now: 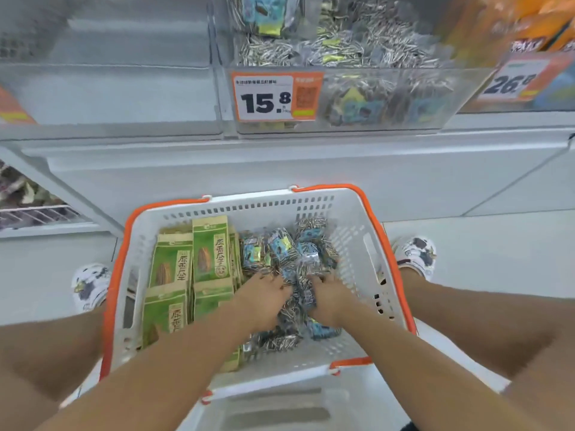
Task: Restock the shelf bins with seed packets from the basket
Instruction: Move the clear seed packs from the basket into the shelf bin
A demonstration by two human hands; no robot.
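Note:
A white basket [351, 231] with orange handles sits on the floor between my feet. Green seed packets [211, 250] fill its left half. A pile of clear seed packets with blue labels [292, 247] fills its right half. Both my hands are down in that pile. My left hand [264, 293] and my right hand [329, 297] lie side by side, and their fingers curl around a bunch of the clear packets [300, 290] between them. Above, a clear shelf bin [435, 98] with a 15.8 price tag [267, 96] holds the same clear packets.
A clear bin [109, 98] to the left of the stocked one holds nothing. Orange packages [529, 23] with a 26 price tag [513, 79] are at the upper right. A grey shelf ledge [280, 157] juts out above the basket. A lower shelf [28, 197] holds dark goods at the left.

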